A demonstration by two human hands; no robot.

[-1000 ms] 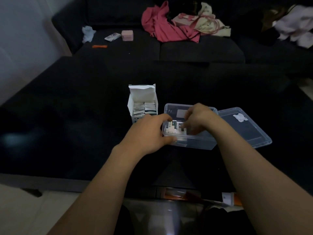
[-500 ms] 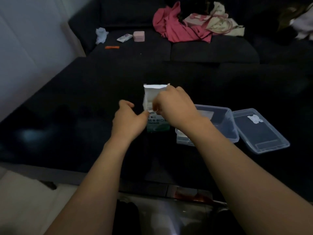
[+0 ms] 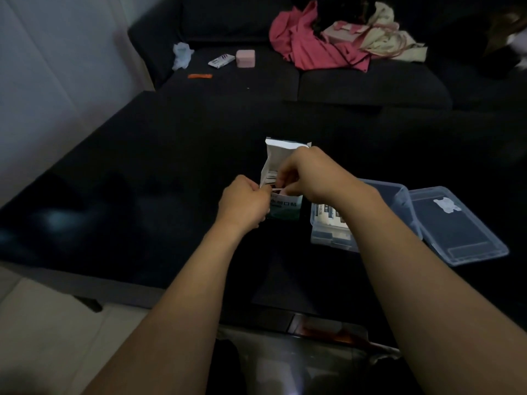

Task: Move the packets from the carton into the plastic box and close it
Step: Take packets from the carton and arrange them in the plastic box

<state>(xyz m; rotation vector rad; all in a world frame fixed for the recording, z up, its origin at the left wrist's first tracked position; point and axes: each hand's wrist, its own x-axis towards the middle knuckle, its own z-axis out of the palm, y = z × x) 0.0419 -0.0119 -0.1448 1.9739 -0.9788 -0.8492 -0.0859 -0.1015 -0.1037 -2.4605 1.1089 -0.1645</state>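
Both hands at the carton (image 3: pixel 285 208) on the dark desk (image 3: pixel 142 166): left hand (image 3: pixel 245 202) grips its side, right hand (image 3: pixel 308 175) fingers pinch packets (image 3: pixel 272 178) inside (plastic box (image 3: pixel 405 201) sits open, right).

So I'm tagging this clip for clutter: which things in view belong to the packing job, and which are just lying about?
In the job:
carton
plastic box
packets already in the box
lid
left hand
right hand

Lying about, on the sofa:
pink block
red cloth
orange stick
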